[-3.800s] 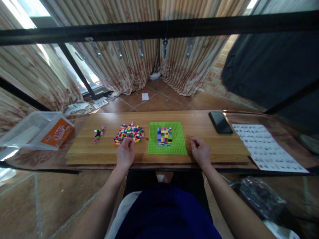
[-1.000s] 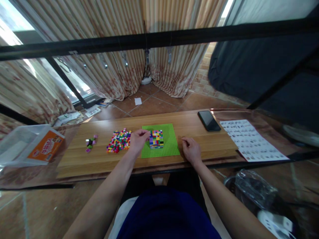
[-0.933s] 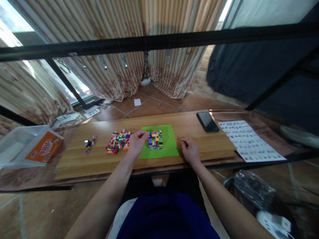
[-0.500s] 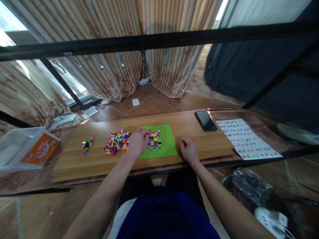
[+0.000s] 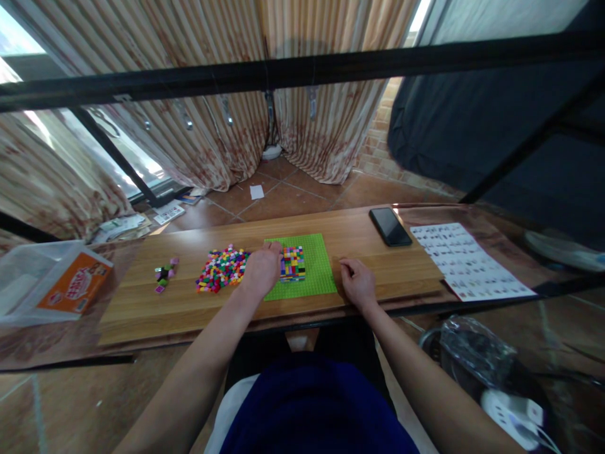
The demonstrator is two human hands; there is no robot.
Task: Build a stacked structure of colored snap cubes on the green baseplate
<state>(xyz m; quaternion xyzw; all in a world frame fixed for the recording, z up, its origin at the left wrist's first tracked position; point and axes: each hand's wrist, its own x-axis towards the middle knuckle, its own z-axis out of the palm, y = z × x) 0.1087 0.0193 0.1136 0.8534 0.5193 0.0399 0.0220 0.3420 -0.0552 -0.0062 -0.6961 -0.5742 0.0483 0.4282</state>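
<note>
A light green studded baseplate (image 5: 320,265) lies on the wooden board. On it stands a low block of small multicoloured building bricks (image 5: 293,263), packed close together. My left hand (image 5: 259,271) reaches over the plate's left part, its fingers closed at the block's left edge. Whatever those fingertips grip, if anything, is hidden. Just off the plate's right edge, my right hand (image 5: 358,282) rests on the wood, loosely curled, with no object showing in it. A heap of loose small bricks (image 5: 221,268) lies left of my left hand, partly covered by it.
Several joined dark, pink and green pieces (image 5: 165,275) lie on the board's left. A clear plastic box (image 5: 51,284) stands beyond them. Toward the back right lies a black phone (image 5: 390,226), beside a printed sheet (image 5: 467,261). A black bar (image 5: 302,72) crosses above the table.
My left fingers have shifted slightly toward the back and lie flatter beside the brick block. The right hand stays in place. The whole view has moved very slightly.
</note>
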